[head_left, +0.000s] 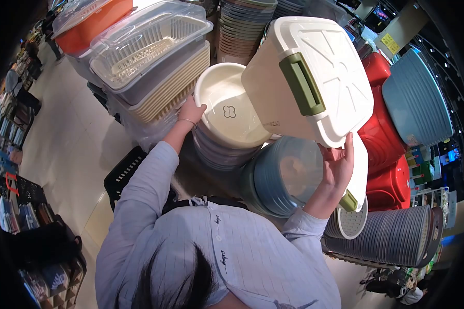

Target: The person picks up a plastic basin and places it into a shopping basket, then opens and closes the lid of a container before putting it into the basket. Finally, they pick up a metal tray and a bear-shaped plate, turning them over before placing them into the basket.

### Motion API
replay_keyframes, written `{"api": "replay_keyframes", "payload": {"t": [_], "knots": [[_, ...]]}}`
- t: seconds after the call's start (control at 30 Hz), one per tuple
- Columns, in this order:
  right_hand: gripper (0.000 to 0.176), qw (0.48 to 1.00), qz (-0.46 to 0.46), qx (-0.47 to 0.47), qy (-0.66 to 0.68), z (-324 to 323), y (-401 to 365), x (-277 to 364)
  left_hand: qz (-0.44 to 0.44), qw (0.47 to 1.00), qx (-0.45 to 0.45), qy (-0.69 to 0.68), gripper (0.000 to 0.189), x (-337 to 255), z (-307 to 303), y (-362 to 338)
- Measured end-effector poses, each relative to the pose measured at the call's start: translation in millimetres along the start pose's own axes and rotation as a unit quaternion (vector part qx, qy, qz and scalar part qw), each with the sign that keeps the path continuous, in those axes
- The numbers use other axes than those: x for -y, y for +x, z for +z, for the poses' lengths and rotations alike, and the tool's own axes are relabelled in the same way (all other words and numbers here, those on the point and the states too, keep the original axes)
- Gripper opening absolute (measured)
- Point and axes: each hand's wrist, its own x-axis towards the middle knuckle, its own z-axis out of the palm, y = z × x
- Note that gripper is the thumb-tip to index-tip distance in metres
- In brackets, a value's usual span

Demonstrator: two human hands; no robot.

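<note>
- Biggest thing up front: the cream storage box (pixel 299 67), tipped on its side with the ribbed lid facing out, right above and against the right hand (pixel 338 166).
- The right arm comes up bent at the elbow, sleeve slid back to the forearm. The right hand is opened flat, fingers stretched long and close together, and its palm presses the lower corner of the box lid. The thumb is out of sight behind the lid's edge.
- Over to the cream basin (pixel 231 110), tilted towards us on a stack of basins (pixel 219 154), just beside the left hand (pixel 191 110).
- The left arm reaches out nearly straight in its pale striped sleeve. The left hand is clamped on the basin's near rim, thumb on the inner face, the other fingers curled away behind the rim and hidden.
- Between the two arms sits a blue-grey tub (pixel 281 177), its far side covered by the box.
- The olive latch (pixel 302 83) lies across the box's edge, well above the right hand. A second green latch (pixel 348 201) peeks out under that wrist, mostly cut off.
- Smallest: a thin bracelet (pixel 187 121) on the left wrist.
</note>
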Motion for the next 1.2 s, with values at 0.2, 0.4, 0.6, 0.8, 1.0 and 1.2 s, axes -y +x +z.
{"api": "replay_keyframes", "payload": {"t": [0.2, 0.4, 0.6, 0.8, 1.0, 1.2], "knots": [[0.041, 1.0, -0.012, -0.01, 0.012, 0, -6, 6, -0.069, 0.957, 0.16, -0.232, 0.034, -36, -38, -10], [0.039, 0.993, -0.029, 0.01, 0.115, 3, -20, 30, -0.056, 0.95, 0.122, -0.282, 0.037, -36, -88, -31], [0.042, 0.987, -0.105, -0.011, 0.119, 15, -30, 52, -0.12, 0.904, 0.137, -0.387, 0.038, -28, -161, -90], [0.042, 0.99, -0.082, 0.071, 0.092, 11, -15, 41, -0.179, 0.884, 0.141, -0.408, 0.037, 18, -228, -165], [0.042, 0.993, -0.012, 0.081, 0.084, 25, -1, -12, -0.253, 0.854, 0.071, -0.448, 0.037, 60, -280, -238], [0.044, 1.0, 0.002, 0.014, -0.016, 35, -13, -50, -0.289, 0.836, 0.02, -0.467, 0.043, 103, -315, -297]]}}
